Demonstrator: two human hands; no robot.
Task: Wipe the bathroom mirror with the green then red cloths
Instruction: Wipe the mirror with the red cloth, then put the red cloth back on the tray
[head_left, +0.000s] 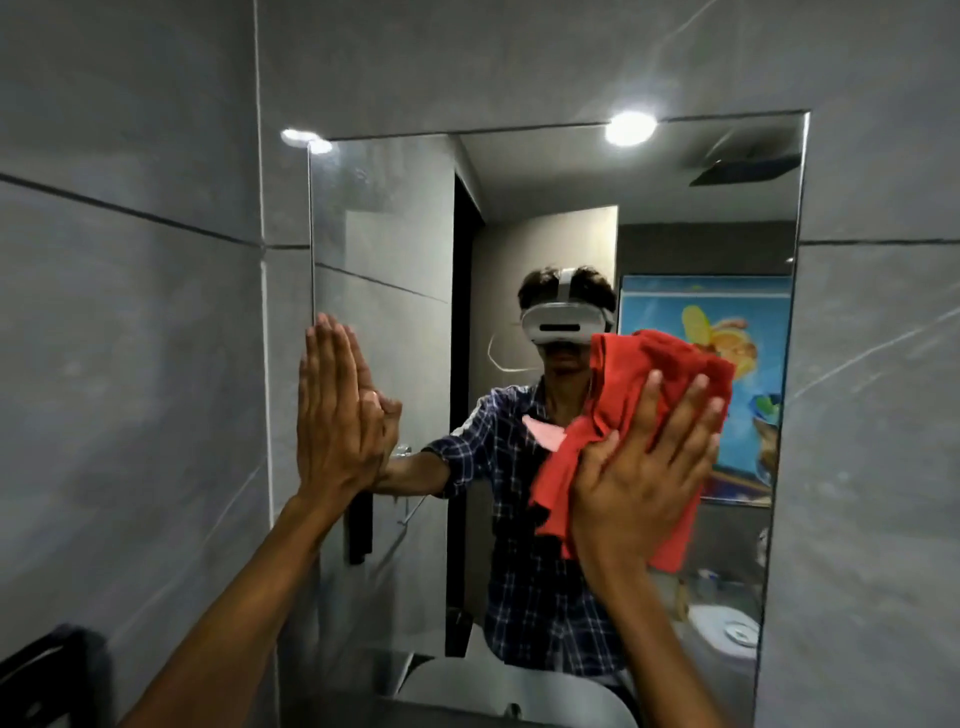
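A rectangular bathroom mirror (395, 249) hangs on the grey tiled wall ahead. My right hand (641, 462) presses a crumpled red cloth (613, 379) flat against the glass at the mirror's middle right, fingers spread over the cloth. My left hand (332, 410) lies flat with straight fingers on the mirror's left edge, holding nothing. No green cloth is in view. The mirror reflects a person with a headset and a checked shirt.
Grey tiled walls (130, 364) surround the mirror on the left and right. A white basin (514, 691) shows at the bottom below the mirror. A dark object (41, 675) sits at the lower left corner.
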